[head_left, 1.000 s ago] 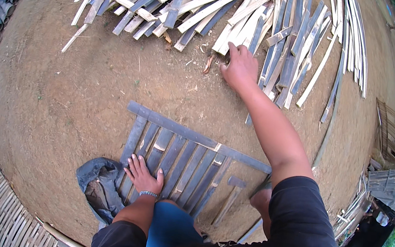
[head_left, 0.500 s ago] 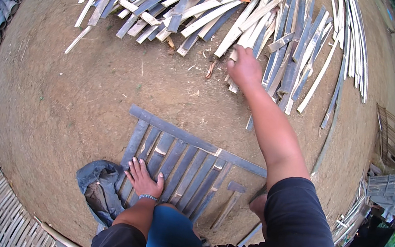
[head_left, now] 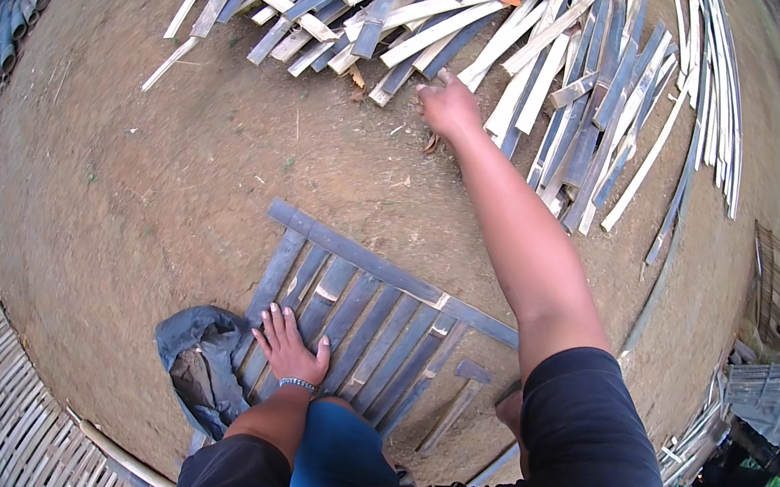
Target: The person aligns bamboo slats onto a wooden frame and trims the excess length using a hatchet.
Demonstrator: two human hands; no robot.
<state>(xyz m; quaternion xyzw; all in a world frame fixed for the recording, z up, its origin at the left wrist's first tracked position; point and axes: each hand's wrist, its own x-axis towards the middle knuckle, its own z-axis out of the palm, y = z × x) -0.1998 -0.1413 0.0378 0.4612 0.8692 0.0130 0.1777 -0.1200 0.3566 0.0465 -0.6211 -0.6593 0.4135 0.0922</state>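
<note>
My left hand (head_left: 293, 350) lies flat with fingers spread on a row of dark bamboo slats (head_left: 346, 322). These are set side by side below a longer bamboo crosspiece (head_left: 363, 258), making a frame on the ground by my knee. My right arm stretches forward to the near edge of a large pile of split bamboo strips (head_left: 382, 18). There my right hand (head_left: 449, 107) hovers at the strip ends, thumb and forefinger apart, with no strip visible between them. Its other fingers are partly hidden. A hatchet-like tool with a wooden handle (head_left: 452, 414) rests right of the slats.
A dark bag, open at the top (head_left: 204, 357), sits left of the slats. Long pale strips (head_left: 718, 110) fan out at the far right. Bamboo poles (head_left: 2, 40) line the far left, and a slatted bamboo platform (head_left: 19, 401) is at the lower left.
My right hand has moved left along the near edge of the pile, away from the pale strip ends it was at. My left hand stays flat on the slats. The view has shifted slightly.
</note>
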